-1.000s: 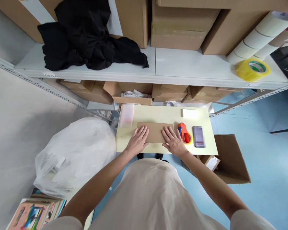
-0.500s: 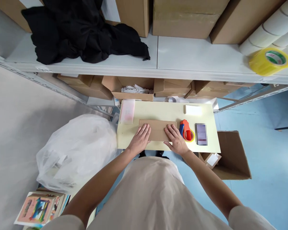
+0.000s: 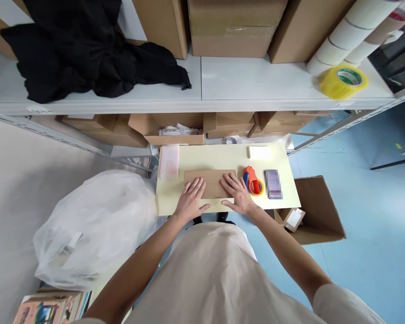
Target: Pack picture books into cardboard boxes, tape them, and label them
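Observation:
A flat brown cardboard piece or box [image 3: 211, 186] lies on the pale yellow table [image 3: 209, 157] in front of me; I cannot tell how thick it is. My left hand [image 3: 191, 198] rests flat on its left end, thumb stretched out towards the middle. On the right end lies my right hand [image 3: 236, 193], fingers extended and thumb apart. Neither hand grips anything. Just right of my right hand sits a red and blue tape dispenser [image 3: 253, 181] with a roll of yellow tape. Beyond it lies a purplish, blurred phone-like rectangle [image 3: 273, 184].
Pink-white sheets [image 3: 169, 162] and a white stack [image 3: 259, 152] lie at the table's back. A shelf [image 3: 236, 85] above holds boxes, black cloth [image 3: 97, 58] and yellow tape [image 3: 343, 83]. A white plastic bag [image 3: 97, 225] bulges at left; an open carton [image 3: 319, 207] stands at right.
The view has shifted, so the shelf and table appear further left. My left thumb has spread away from the fingers. Both hands remain on the cardboard.

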Demonstrator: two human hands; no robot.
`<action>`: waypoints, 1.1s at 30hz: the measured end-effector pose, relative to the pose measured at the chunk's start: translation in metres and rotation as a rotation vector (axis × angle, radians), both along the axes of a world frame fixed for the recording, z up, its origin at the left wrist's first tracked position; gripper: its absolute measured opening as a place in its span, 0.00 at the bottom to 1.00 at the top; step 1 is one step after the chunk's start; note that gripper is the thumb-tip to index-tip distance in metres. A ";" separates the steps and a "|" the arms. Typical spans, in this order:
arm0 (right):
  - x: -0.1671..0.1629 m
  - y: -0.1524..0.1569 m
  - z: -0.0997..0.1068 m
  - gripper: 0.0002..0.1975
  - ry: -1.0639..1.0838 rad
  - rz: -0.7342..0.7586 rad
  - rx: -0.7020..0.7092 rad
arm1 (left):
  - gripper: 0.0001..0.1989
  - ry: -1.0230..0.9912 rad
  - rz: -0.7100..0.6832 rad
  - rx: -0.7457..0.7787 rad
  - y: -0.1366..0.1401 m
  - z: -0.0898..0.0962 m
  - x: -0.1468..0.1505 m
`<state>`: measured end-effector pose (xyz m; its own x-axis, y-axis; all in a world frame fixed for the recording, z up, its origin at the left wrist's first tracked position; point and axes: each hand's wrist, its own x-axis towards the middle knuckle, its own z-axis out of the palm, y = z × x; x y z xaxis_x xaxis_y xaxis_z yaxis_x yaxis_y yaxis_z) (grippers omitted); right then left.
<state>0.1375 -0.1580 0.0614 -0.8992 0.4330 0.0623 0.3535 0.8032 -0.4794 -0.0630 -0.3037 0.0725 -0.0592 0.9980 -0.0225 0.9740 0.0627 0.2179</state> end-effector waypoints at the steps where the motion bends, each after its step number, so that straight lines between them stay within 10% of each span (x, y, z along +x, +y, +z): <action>1: 0.007 0.004 -0.006 0.36 0.069 -0.089 -0.047 | 0.40 0.000 0.003 0.004 0.000 -0.001 0.000; 6: 0.043 0.032 -0.048 0.30 -0.052 -0.804 -0.238 | 0.37 0.006 0.015 0.009 0.001 -0.004 0.001; 12: 0.034 0.049 -0.083 0.24 -0.558 -0.829 -0.231 | 0.36 0.029 0.020 -0.025 0.002 -0.005 0.002; 17: 0.028 0.049 -0.086 0.21 -0.280 -0.880 -0.200 | 0.36 0.010 0.015 -0.016 0.000 -0.005 0.001; 21: 0.045 0.061 -0.053 0.21 -0.167 -0.899 -0.256 | 0.35 -0.025 0.019 0.005 -0.001 -0.005 0.001; 27: 0.023 0.078 0.051 0.19 0.377 -0.653 -0.467 | 0.31 -0.034 0.026 0.030 0.000 -0.008 -0.002; 33: -0.051 0.053 0.093 0.29 0.162 -0.313 -0.724 | 0.30 -0.035 -0.010 0.065 -0.002 -0.010 -0.003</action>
